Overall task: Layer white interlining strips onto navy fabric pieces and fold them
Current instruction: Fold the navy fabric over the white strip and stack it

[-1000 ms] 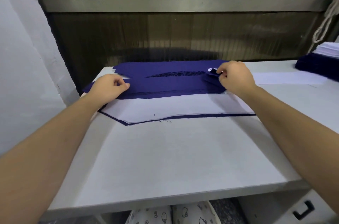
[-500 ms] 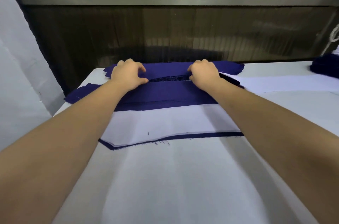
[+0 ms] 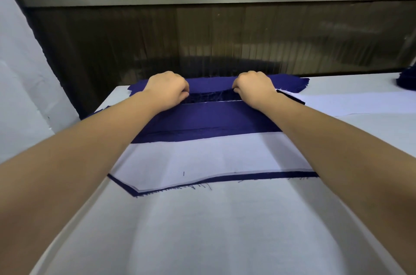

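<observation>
Navy fabric [image 3: 213,117] is lying across the far part of the desk [image 3: 202,229], folded into a band that is covering the far edge of the interlining [image 3: 213,157]. The interlining is lying flat on a lower navy layer, which is showing as a thin border along the near side. This margin is indicating that the strip is sitting inside the fabric outline.

The left grip [image 3: 166,92] and the right grip [image 3: 254,90] are resting on the far edge of the band, apart from each other. The fingers of both are curling and pinching the navy fabric. Spacing the grips along the band is holding the fold line straight and is guarding the layers against skewing. Loose threads are showing between the grips, so a raw edge is probably being handled there.

Judging from this layout, folding is the step in hand, and layering is appearing complete for this piece.

A second strip [image 3: 349,103] is lying to the right, probably staged for the next piece. A navy pile [image 3: 407,81] is sitting at the far right.
</observation>
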`<state>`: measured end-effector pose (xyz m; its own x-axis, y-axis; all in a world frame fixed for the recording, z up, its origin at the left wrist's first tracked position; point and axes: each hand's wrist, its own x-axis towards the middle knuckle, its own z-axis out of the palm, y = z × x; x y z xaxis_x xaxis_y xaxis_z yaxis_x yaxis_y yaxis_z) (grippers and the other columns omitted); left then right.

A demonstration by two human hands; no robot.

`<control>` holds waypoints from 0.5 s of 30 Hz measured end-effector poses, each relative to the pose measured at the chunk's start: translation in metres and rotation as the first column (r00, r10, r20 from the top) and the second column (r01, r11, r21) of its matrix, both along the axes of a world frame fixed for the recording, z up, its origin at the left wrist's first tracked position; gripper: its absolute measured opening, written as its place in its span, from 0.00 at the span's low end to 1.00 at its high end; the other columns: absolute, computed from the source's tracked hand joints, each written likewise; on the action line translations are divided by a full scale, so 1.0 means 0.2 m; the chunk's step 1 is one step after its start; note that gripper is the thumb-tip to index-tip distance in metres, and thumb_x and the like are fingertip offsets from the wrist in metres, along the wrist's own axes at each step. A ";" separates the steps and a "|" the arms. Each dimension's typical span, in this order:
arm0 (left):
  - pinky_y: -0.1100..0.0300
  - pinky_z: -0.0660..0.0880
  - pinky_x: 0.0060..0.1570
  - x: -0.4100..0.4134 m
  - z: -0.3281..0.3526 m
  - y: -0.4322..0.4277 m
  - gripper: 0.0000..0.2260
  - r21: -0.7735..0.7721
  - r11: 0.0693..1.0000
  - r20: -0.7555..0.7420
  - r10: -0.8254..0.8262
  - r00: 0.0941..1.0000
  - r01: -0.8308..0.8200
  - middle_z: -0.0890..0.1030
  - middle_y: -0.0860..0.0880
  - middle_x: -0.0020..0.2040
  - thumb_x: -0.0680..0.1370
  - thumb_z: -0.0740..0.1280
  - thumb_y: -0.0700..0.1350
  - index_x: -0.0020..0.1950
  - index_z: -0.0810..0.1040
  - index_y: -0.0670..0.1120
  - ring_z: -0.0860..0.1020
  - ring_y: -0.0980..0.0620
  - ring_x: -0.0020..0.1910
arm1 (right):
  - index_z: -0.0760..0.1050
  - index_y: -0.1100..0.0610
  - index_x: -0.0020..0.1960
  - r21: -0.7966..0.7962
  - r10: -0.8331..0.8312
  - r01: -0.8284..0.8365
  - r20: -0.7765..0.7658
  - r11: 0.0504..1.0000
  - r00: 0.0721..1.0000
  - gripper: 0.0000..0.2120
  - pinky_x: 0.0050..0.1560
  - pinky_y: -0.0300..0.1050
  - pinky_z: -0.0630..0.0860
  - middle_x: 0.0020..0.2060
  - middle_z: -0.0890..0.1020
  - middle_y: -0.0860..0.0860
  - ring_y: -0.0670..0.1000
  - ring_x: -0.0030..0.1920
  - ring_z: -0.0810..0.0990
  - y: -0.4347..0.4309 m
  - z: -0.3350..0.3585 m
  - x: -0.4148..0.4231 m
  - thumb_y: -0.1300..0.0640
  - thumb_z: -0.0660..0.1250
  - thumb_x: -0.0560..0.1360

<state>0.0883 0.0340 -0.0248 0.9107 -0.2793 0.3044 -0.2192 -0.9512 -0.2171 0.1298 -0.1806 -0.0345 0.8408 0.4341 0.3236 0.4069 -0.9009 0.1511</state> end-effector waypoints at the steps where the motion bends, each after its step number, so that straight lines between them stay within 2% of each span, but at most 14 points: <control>1: 0.55 0.72 0.45 0.00 0.00 0.00 0.12 0.002 1.000 0.014 -0.002 1.000 0.002 0.79 0.46 0.57 0.81 0.60 0.45 0.61 0.78 0.47 0.75 0.46 0.57 | 0.77 0.59 0.60 -0.006 -0.004 0.004 0.019 1.000 1.000 0.12 0.54 0.49 0.69 0.57 0.78 0.56 0.59 0.56 0.75 0.00 0.00 0.00 0.62 0.59 0.80; 4: 0.57 0.69 0.42 0.00 -0.02 0.01 0.12 -0.011 1.000 0.043 0.013 0.999 -0.013 0.78 0.46 0.57 0.80 0.60 0.42 0.61 0.78 0.47 0.75 0.46 0.56 | 0.77 0.59 0.59 0.016 -0.015 0.014 0.082 1.000 0.996 0.11 0.51 0.48 0.68 0.55 0.79 0.57 0.58 0.56 0.75 0.01 -0.01 0.01 0.63 0.60 0.79; 6: 0.57 0.68 0.41 0.00 -0.02 0.01 0.09 -0.047 0.999 0.068 0.029 0.997 -0.026 0.79 0.46 0.55 0.80 0.61 0.42 0.57 0.78 0.46 0.75 0.45 0.55 | 0.78 0.59 0.57 0.086 -0.032 0.024 0.092 0.996 0.995 0.10 0.48 0.47 0.67 0.53 0.79 0.57 0.58 0.55 0.75 0.02 -0.01 0.02 0.62 0.62 0.78; 8: 0.57 0.67 0.41 0.00 -0.02 0.00 0.06 -0.103 0.994 0.086 0.047 0.995 -0.038 0.79 0.45 0.52 0.78 0.64 0.42 0.54 0.78 0.45 0.76 0.46 0.52 | 0.78 0.59 0.55 0.220 -0.049 0.043 0.024 0.975 0.998 0.08 0.46 0.48 0.69 0.52 0.80 0.57 0.57 0.54 0.76 0.02 0.00 0.02 0.59 0.64 0.78; 10: 0.56 0.67 0.40 0.00 -0.01 0.00 0.04 -0.150 0.987 0.092 0.066 0.994 -0.051 0.79 0.46 0.49 0.77 0.67 0.44 0.50 0.78 0.46 0.76 0.46 0.50 | 0.80 0.57 0.52 0.421 -0.030 0.068 -0.097 0.904 0.995 0.07 0.47 0.48 0.73 0.51 0.80 0.55 0.56 0.53 0.77 0.00 0.02 0.02 0.57 0.67 0.76; 12: 0.56 0.68 0.39 0.00 0.00 0.01 0.05 -0.173 0.983 0.097 0.080 0.992 -0.062 0.79 0.47 0.47 0.76 0.69 0.47 0.46 0.76 0.46 0.76 0.46 0.49 | 0.81 0.56 0.51 0.548 -0.010 0.073 -0.118 0.834 0.993 0.07 0.48 0.48 0.74 0.52 0.79 0.52 0.54 0.52 0.77 -0.01 0.03 0.03 0.55 0.68 0.76; 15: 0.56 0.65 0.38 0.00 -0.01 0.02 0.08 -0.230 0.971 0.100 0.091 0.991 -0.066 0.77 0.49 0.44 0.75 0.69 0.50 0.44 0.75 0.47 0.75 0.48 0.48 | 0.80 0.56 0.54 0.536 -0.072 0.099 -0.071 0.838 0.995 0.08 0.46 0.46 0.70 0.57 0.75 0.53 0.56 0.54 0.76 -0.01 0.03 0.02 0.58 0.67 0.76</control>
<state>0.0885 0.0388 -0.0263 0.8848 -0.1205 0.4501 -0.1283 -0.9916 -0.0131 0.1347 -0.1832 -0.0292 0.8863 0.1281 0.4451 0.3184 -0.8664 -0.3847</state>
